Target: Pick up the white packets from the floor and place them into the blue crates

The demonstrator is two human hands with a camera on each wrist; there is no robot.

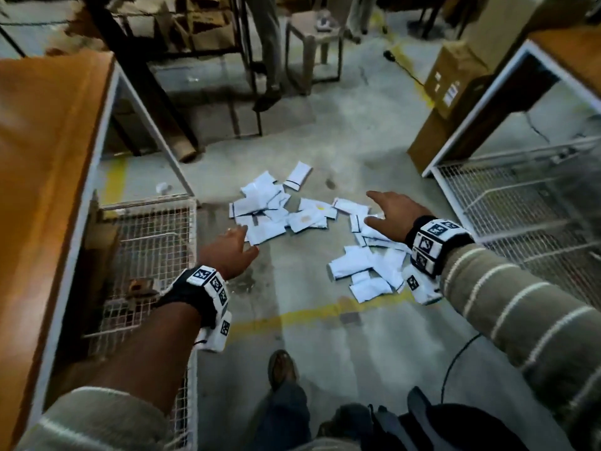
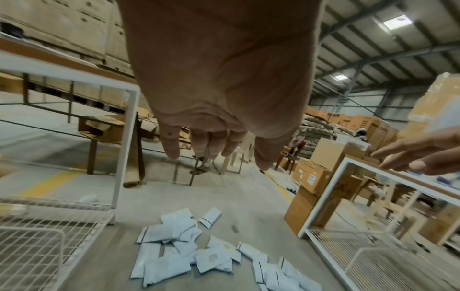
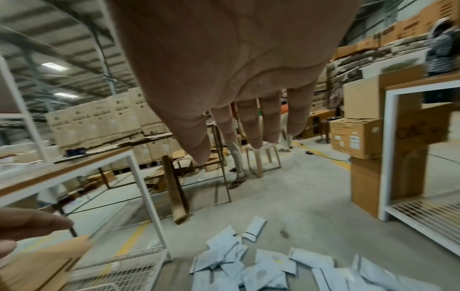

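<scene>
Several white packets (image 1: 276,213) lie scattered on the concrete floor in two loose heaps, one further off and one nearer on the right (image 1: 367,271). My left hand (image 1: 234,247) hovers above the near left edge of the far heap, fingers straight, holding nothing. My right hand (image 1: 390,211) hovers over the right heap, fingers spread and empty. The left wrist view shows the packets (image 2: 184,254) below my straight fingers (image 2: 171,145). In the right wrist view the packets (image 3: 254,269) lie under my spread fingers (image 3: 256,126). No blue crate is in view.
A wood-topped table with a white frame and wire-mesh shelf (image 1: 143,255) stands at the left, a similar one (image 1: 520,196) at the right. Cardboard boxes (image 1: 452,76) stand behind the right table. A person's legs (image 1: 266,60) and a stool (image 1: 315,43) are further back. My own foot (image 1: 281,369) is near.
</scene>
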